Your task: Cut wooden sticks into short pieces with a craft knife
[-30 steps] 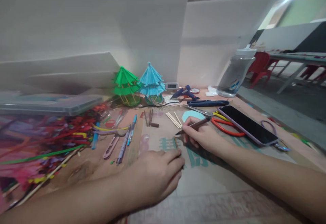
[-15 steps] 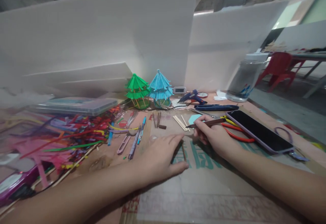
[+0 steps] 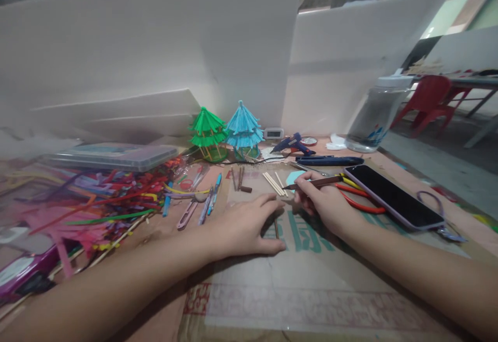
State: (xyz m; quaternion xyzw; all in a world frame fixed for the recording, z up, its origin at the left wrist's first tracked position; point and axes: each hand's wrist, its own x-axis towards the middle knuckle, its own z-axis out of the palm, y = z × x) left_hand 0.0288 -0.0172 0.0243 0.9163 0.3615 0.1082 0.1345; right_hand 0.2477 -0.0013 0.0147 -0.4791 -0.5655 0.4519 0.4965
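My right hand (image 3: 317, 196) is closed on a brown marker (image 3: 313, 182), its dark tip pointing left near several pale sticks (image 3: 273, 184). My left hand (image 3: 249, 222) rests low over the sheet with thumb and fingers apart. A thin brown stick (image 3: 276, 228) lies on the sheet in the gap between them; whether a finger touches it is hidden. Brown sticks (image 3: 238, 178) and a brown marker cap (image 3: 246, 189) lie beyond my left hand. A light blue paper piece (image 3: 294, 177) is partly behind my right hand.
Green (image 3: 208, 129) and blue (image 3: 244, 129) roofed models stand at the back beside a glue gun (image 3: 293, 144). Colourful strips (image 3: 105, 191), a cutter (image 3: 188, 214) and pens lie left. A phone (image 3: 392, 196), red-handled pliers (image 3: 360, 204) and a bottle (image 3: 375, 116) are right.
The view has shifted slightly. My left hand's fingers have bent a little more, with the fingertips lower. The marker remains in my right hand.
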